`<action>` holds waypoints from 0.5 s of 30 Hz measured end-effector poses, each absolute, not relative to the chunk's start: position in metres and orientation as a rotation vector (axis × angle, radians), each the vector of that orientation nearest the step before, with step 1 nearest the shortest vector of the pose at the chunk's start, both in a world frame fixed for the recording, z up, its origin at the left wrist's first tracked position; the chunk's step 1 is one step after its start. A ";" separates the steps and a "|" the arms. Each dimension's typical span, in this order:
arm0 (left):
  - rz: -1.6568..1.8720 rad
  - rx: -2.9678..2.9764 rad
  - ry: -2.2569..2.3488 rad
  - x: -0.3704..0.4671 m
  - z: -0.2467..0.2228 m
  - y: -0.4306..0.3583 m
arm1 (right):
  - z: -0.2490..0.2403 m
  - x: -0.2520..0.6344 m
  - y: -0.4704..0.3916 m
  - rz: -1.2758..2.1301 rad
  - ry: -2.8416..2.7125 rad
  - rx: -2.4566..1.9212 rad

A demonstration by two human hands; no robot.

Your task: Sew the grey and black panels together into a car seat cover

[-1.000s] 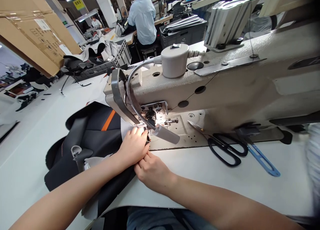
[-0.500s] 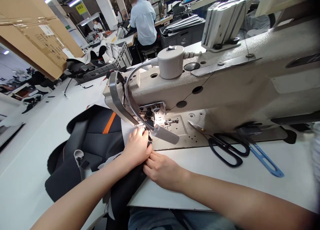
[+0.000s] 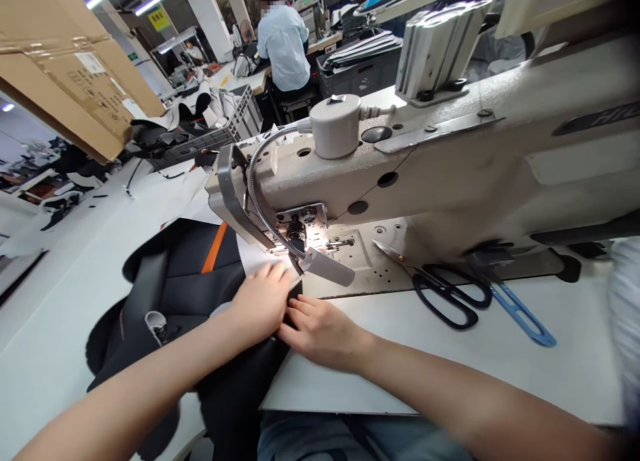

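A black leather-like seat cover (image 3: 187,287) with an orange stripe lies left of the sewing machine (image 3: 390,174), its edge running under the lit needle area. My left hand (image 3: 263,297) lies on the cover's edge just in front of the needle, fingers stretched out over whitish material. Close beside it, my right hand (image 3: 320,331) pinches the black edge between thumb and fingers. The lamp head (image 3: 330,266) on its bendy metal neck partly hides the needle and presser foot. Lower parts of the cover hang over the table's front edge.
Black-handled scissors (image 3: 445,294) lie on the machine bed and table, right of my hands. Beside them is a blue slotted tool (image 3: 525,317). Beyond the machine stand a grey crate (image 3: 200,144) of cut pieces and a large cardboard box (image 3: 85,81). A person (image 3: 284,44) sits farther back.
My left hand has drawn back slightly from the needle, its fingers flatter and more spread. The seat cover's lower part has shifted towards me. My right hand still pinches the edge.
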State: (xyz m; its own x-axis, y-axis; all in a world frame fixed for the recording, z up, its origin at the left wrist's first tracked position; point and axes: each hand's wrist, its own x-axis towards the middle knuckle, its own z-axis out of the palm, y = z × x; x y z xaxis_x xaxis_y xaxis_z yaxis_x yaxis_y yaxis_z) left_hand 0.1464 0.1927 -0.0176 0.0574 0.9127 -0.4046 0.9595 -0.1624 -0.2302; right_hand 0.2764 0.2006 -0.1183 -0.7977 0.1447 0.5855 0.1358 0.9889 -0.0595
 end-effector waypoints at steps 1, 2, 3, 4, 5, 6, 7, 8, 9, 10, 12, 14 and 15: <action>-0.773 2.170 1.976 0.142 -0.010 0.190 | -0.116 0.274 0.198 0.063 -2.519 -0.178; -0.817 2.119 2.006 0.137 -0.004 0.187 | -0.114 0.272 0.195 0.118 -2.533 -0.161; -0.839 2.080 2.034 0.133 0.000 0.185 | -0.114 0.270 0.193 0.173 -2.544 -0.147; -0.835 2.073 2.045 0.131 0.002 0.184 | -0.114 0.268 0.191 0.220 -2.556 -0.135; -0.815 2.102 2.024 0.129 0.001 0.183 | -0.115 0.267 0.190 0.250 -2.569 -0.123; -0.795 2.150 1.980 0.129 -0.003 0.182 | -0.117 0.266 0.190 0.261 -2.584 -0.111; -0.784 2.199 1.927 0.130 -0.007 0.180 | -0.120 0.265 0.190 0.251 -2.597 -0.100; -0.790 2.235 1.879 0.132 -0.012 0.179 | -0.123 0.264 0.190 0.222 -2.601 -0.090; -0.817 2.255 1.847 0.135 -0.017 0.177 | -0.126 0.264 0.189 0.179 -2.598 -0.089; -0.867 2.252 1.841 0.138 -0.021 0.176 | -0.129 0.264 0.189 0.123 -2.585 -0.105; -0.974 2.229 1.859 0.144 -0.026 0.174 | -0.133 0.265 0.185 0.000 -2.533 -0.163; -1.040 2.206 1.877 0.147 -0.027 0.174 | -0.136 0.266 0.181 -0.075 -2.487 -0.220; -1.053 2.195 1.876 0.148 -0.028 0.174 | -0.137 0.267 0.180 -0.089 -2.476 -0.238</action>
State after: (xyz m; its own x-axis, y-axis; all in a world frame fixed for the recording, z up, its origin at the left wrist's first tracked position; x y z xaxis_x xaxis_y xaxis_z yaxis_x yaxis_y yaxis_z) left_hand 0.1484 0.1741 -0.0282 0.0212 0.8473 -0.5307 0.8943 -0.2534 -0.3688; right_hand 0.2674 0.1796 -0.1368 -0.7782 0.1491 0.6101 0.1923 0.9813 0.0055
